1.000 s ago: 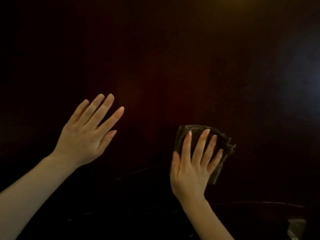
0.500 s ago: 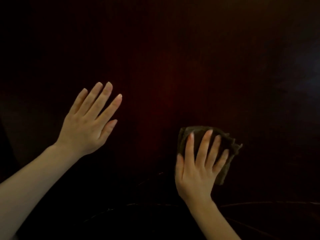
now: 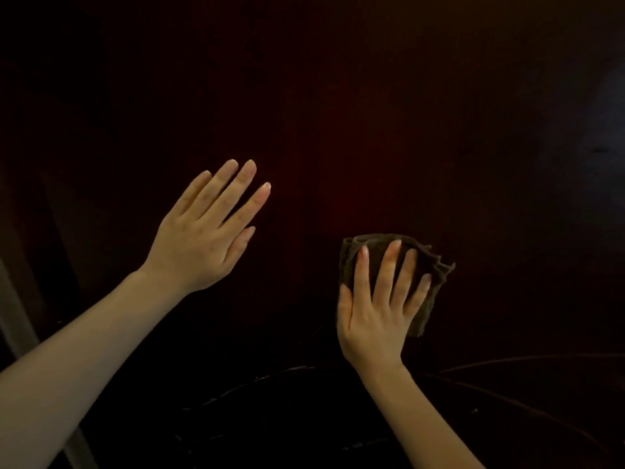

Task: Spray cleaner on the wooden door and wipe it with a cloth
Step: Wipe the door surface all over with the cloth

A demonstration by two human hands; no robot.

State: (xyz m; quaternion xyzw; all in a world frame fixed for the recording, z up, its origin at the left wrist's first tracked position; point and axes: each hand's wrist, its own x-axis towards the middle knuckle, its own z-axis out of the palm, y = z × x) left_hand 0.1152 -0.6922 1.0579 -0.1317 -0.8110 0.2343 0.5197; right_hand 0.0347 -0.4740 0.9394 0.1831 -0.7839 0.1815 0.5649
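Wooden door (image 3: 372,113): dark reddish-brown; it fills nearly the whole view, behind and all around the cloth; too dim to tell wet from dry, or wiped wood from unwiped
Cloth (image 3: 437,269): dark, folded into a thick pad; it lies flat against the door, its layered edges showing past the fingertips
Right hand (image 3: 375,316): on top of the cloth; fingers straight and slightly spread, palm pressing the pad to the wood; the thumb lies along the cloth's left edge; nothing is pinched
Left hand (image 3: 199,242): well to the left of the cloth and a little higher; flat, fingers straight and close together, holding nothing; whether it touches the door or hovers just off it I cannot tell
Spray bottle: not in view; neither hand carries it
Done, as I judge: the spraying for this patch looks finished, since the cloth is on the wood and no bottle is held; the wiping is under way
Left, as I judge: a broad stretch of door above and to the right of the cloth may need strokes; the dim light gives no proof either way
Curved lines (image 3: 507,360): thin glints below the cloth; what they belong to I cannot tell
Pale strip (image 3: 13,316): far left of the cloth, at the view's edge; frame or wall, I cannot tell
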